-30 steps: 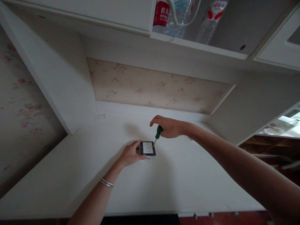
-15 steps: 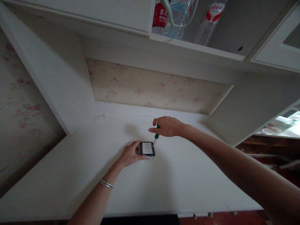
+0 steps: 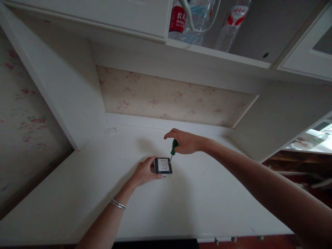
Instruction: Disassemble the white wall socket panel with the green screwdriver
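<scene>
Screwdriver (image 3: 173, 149), gripped by the right hand (image 3: 186, 141), slants to the right side of the socket (image 3: 163, 165), which the left hand (image 3: 145, 172) pinches over the desk (image 3: 220, 200); that tilt could let it slip.

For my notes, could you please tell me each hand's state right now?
Left hand: closed, holding the socket.
Right hand: holding the green-handled screwdriver.
</scene>
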{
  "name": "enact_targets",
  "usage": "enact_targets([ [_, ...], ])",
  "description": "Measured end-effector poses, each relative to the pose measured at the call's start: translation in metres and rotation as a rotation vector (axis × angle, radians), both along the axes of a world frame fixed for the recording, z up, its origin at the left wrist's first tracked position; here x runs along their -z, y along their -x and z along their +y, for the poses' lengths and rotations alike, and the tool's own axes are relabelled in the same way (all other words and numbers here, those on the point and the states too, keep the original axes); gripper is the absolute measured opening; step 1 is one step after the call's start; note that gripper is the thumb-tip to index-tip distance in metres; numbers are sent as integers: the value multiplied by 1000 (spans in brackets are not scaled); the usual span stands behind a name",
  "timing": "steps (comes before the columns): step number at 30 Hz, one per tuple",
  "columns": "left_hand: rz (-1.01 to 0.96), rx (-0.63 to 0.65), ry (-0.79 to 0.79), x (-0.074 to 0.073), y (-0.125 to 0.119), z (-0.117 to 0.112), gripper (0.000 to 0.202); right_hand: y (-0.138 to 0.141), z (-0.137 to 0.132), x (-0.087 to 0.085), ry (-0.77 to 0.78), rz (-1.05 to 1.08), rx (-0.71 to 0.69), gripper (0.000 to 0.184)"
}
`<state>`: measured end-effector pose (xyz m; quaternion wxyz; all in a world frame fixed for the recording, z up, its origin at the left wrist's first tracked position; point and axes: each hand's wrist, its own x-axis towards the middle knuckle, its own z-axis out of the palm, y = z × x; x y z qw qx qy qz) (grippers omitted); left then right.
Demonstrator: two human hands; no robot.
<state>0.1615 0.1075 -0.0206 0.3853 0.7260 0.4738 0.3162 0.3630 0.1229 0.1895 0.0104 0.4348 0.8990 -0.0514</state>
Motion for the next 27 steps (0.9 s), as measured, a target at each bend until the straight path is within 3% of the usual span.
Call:
enact_targets([
  [4, 22, -14, -41, 3, 0, 1, 88, 1, 1, -1, -36, -78, 91, 30],
  [8, 22, -12, -44, 3, 0, 0, 86, -2, 4, 1, -56, -31, 41, 31],
  [12, 3, -6, -31, 1, 0, 0, 85, -5, 3, -1, 36, -1, -14, 56],
  [15, 6, -19, -30, 1, 0, 0, 86, -2, 2, -2, -34, -78, 85, 36],
  [18, 20, -22, -40, 2, -1, 0, 86, -1, 3, -3, -58, -82, 63, 28],
  [22, 24, -14, -47, 3, 0, 1, 86, -4, 5, -2, 46, -19, -7, 47],
  [27, 42, -33, -51, 3, -1, 0, 88, -1, 1, -2, -48, -62, 72, 34],
])
